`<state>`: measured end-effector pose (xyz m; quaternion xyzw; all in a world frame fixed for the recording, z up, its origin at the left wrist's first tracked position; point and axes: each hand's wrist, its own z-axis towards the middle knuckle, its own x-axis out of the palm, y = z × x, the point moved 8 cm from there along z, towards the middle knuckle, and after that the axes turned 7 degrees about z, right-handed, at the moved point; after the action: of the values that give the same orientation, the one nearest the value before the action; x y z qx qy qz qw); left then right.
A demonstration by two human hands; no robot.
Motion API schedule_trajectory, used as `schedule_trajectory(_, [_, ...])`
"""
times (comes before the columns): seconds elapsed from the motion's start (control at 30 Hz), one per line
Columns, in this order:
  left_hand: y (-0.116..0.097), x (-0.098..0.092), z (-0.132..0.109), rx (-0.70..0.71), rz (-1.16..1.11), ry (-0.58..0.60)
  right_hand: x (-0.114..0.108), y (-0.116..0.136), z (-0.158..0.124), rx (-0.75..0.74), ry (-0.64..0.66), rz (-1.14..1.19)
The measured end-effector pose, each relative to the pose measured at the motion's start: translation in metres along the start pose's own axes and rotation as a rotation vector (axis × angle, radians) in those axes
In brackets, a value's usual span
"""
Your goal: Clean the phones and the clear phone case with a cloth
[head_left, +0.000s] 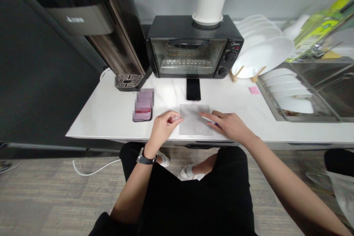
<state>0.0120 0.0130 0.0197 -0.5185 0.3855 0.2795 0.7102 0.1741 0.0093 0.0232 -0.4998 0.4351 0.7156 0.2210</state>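
Observation:
A thin white sheet of paper or tissue (193, 121) lies flat on the white counter (110, 114) near its front edge. My left hand (163, 127), with a watch on the wrist, pinches the sheet's left edge between curled fingers. Over the sheet's right part lies my right hand (231, 125), fingers stretched out and resting flat on it. A dark blue bit shows under the right fingers; I cannot make out what it is.
A black phone (193, 89) lies just behind the sheet, before a black toaster oven (193, 48). A second phone (143, 107) lies left. A water dispenser (110, 29) stands back left. White plates (262, 55) and a sink rack (293, 96) are on the right.

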Motion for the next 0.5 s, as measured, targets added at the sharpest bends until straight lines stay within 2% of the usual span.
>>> schedule_trajectory(0.17, [-0.059,0.021,-0.007,0.235,-0.085,0.200,0.011,0.018,-0.034,-0.092,0.105,-0.009])
schedule_trajectory(0.3, [-0.093,0.044,-0.009,0.352,-0.085,0.323,0.018,0.018,-0.056,-0.093,0.104,0.014])
schedule_trajectory(0.4, [-0.107,0.053,-0.008,0.367,-0.086,0.336,0.018,0.010,-0.067,-0.034,0.072,0.123])
schedule_trajectory(0.5, [-0.112,0.051,-0.006,0.322,-0.118,0.281,0.010,0.001,-0.071,0.034,-0.004,0.287])
